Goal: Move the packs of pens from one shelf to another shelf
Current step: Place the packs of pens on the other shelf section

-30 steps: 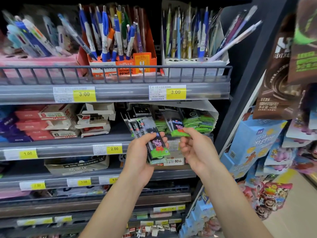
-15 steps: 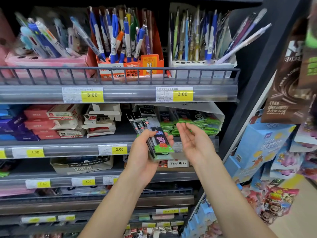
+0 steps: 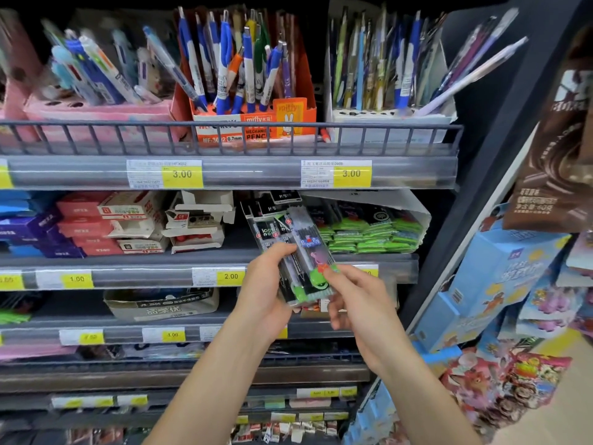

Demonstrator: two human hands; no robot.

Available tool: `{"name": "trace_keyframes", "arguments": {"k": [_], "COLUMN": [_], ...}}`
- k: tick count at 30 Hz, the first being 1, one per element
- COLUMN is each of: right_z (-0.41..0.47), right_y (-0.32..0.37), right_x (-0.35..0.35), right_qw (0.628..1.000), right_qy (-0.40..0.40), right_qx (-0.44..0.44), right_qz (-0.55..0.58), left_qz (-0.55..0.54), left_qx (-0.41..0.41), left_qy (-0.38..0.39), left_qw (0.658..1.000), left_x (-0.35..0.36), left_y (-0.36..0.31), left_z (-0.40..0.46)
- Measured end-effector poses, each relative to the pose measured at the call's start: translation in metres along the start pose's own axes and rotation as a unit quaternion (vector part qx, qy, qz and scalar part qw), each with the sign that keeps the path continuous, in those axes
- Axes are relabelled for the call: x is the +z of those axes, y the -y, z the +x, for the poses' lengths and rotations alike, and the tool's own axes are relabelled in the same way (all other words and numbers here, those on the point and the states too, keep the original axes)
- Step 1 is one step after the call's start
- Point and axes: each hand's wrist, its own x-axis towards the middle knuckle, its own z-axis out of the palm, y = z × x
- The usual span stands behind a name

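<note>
My left hand (image 3: 266, 293) grips a fanned stack of clear pen packs (image 3: 296, 252) with black, green and cartoon-pig printing, held in front of the second shelf (image 3: 144, 277). My right hand (image 3: 356, 300) pinches the lower green end of the front pack in that stack. Behind them, a white display box (image 3: 417, 216) on the second shelf holds several more of the same green-ended pen packs (image 3: 369, 232), lying stacked.
The top shelf (image 3: 240, 175) carries pens standing in pink, orange and white boxes behind a wire rail. Red, white and blue small boxes (image 3: 106, 226) fill the second shelf's left. A cardboard box (image 3: 160, 305) sits on the third shelf. Snack bags and blue cartons hang at right.
My right hand, which hovered open beside the box, has come down and left onto the stack's lower end. The stack in my left hand has stayed at about the same spot.
</note>
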Motion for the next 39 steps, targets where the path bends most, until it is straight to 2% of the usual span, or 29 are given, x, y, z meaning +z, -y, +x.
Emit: {"name": "trace_keyframes", "arguments": {"k": [8,14,25,29,36,39], "right_z": [-0.003,-0.005,0.030,0.039,0.054,0.056], "right_y": [-0.004,-0.004,0.031,0.030,0.024,0.017], "right_x": [-0.004,-0.005,0.009,0.022,0.030,0.032], "right_qw": [0.999,0.997,0.989,0.987,0.954,0.949], "right_qy": [0.021,0.050,-0.051,-0.075,-0.121,-0.122], "right_qx": [0.021,0.058,0.064,0.063,0.076,0.077], "right_qz": [-0.024,0.001,0.123,0.125,0.261,0.282], "left_qz": [-0.022,-0.032,-0.077,-0.082,-0.084,-0.086], "left_qx": [0.026,0.065,0.067,0.066,0.064,0.061], "left_qy": [-0.041,-0.074,-0.061,-0.066,-0.070,-0.067], "left_qw": [0.999,0.995,0.993,0.992,0.992,0.992], "left_x": [-0.005,-0.007,-0.014,-0.018,-0.024,-0.024], "left_y": [0.000,0.007,-0.002,-0.002,-0.007,-0.006], "left_z": [0.000,0.002,0.000,-0.001,-0.002,-0.003]}}
